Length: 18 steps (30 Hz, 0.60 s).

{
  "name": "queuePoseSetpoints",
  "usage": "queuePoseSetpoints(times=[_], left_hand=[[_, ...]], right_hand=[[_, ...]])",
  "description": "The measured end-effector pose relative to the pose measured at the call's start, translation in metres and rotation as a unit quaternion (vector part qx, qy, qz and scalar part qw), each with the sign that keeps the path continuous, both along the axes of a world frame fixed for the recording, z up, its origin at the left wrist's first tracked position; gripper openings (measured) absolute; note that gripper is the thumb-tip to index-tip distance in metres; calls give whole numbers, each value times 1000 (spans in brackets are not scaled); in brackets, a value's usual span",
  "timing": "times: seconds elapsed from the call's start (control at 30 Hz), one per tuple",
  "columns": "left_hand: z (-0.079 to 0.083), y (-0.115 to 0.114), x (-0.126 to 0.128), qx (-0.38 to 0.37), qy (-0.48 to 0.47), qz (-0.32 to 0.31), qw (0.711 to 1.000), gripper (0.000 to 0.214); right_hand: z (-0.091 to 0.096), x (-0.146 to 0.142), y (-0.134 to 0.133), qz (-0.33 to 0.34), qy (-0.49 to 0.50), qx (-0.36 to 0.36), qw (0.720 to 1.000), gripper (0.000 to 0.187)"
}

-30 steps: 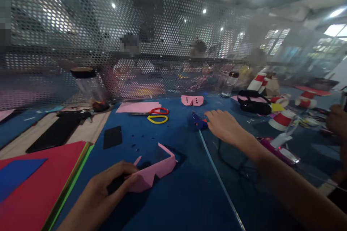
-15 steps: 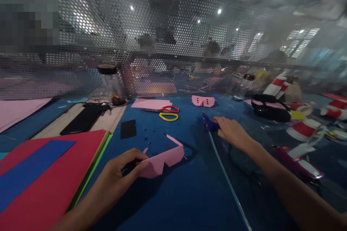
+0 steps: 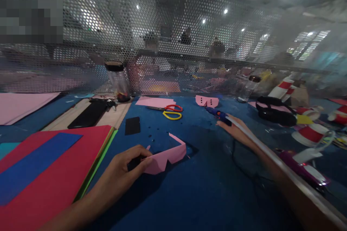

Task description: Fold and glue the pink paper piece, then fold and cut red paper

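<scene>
My left hand (image 3: pixel 127 166) pinches one end of pink folded paper glasses (image 3: pixel 166 154) that rest on the blue table (image 3: pixel 189 187), with a small black piece under the fingers. Farther out, my right hand (image 3: pixel 237 131) is closed round a blue glue gun (image 3: pixel 218 114), lifted just off the table with its nozzle pointing left. A long clear glue stick (image 3: pixel 271 155) runs back from the gun over my right forearm.
Red and yellow scissors (image 3: pixel 172 112) and pink paper (image 3: pixel 154 101) lie at the back, with a pink cut-out (image 3: pixel 207 101). A stack of red and blue sheets (image 3: pixel 46 166) is at left, a black rectangle (image 3: pixel 132 125) beside it. Paper cups (image 3: pixel 309 131) crowd the right. A perforated screen (image 3: pixel 162 43) closes the back.
My right hand has taken hold of the glue gun and lifted it, swinging the glue stick up over my forearm. The left hand keeps its grip on the pink glasses.
</scene>
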<state>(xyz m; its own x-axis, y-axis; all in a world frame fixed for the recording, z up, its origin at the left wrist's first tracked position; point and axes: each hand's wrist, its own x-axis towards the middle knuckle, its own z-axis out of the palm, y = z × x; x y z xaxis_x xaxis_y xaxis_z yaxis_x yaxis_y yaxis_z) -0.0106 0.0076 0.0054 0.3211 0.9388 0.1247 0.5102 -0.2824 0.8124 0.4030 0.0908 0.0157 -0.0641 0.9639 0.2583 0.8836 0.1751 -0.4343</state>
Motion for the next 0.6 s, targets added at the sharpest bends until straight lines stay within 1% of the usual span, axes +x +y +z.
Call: queuePoseSetpoints(times=[0.1, 0.23, 0.3, 0.33, 0.4, 0.43, 0.53, 0.6], left_hand=[[4, -3, 2, 8, 2, -8, 1000, 28], [12, -7, 1, 29, 6, -32, 999, 26], [16, -5, -3, 29, 13, -37, 999, 26], [19, -3, -6, 27, 15, -35, 999, 26], [23, 3, -14, 23, 12, -15, 1000, 28], [25, 8, -18, 19, 8, 0, 1000, 29], [25, 22, -34, 1, -14, 58, 998, 31], [21, 30, -43, -7, -33, 87, 996, 31]], right_hand=[[13, -18, -1, 41, 83, -29, 995, 38], [31, -53, -5, 99, 158, -66, 980, 37], [39, -71, -7, 139, 261, -105, 950, 36], [42, -80, -8, 159, 290, -120, 936, 34], [47, -97, -10, 182, 327, -134, 918, 30], [49, -104, -11, 186, 336, -134, 913, 28], [49, -124, -14, 188, 349, -134, 908, 25], [43, -134, -16, 188, 354, -133, 906, 25]])
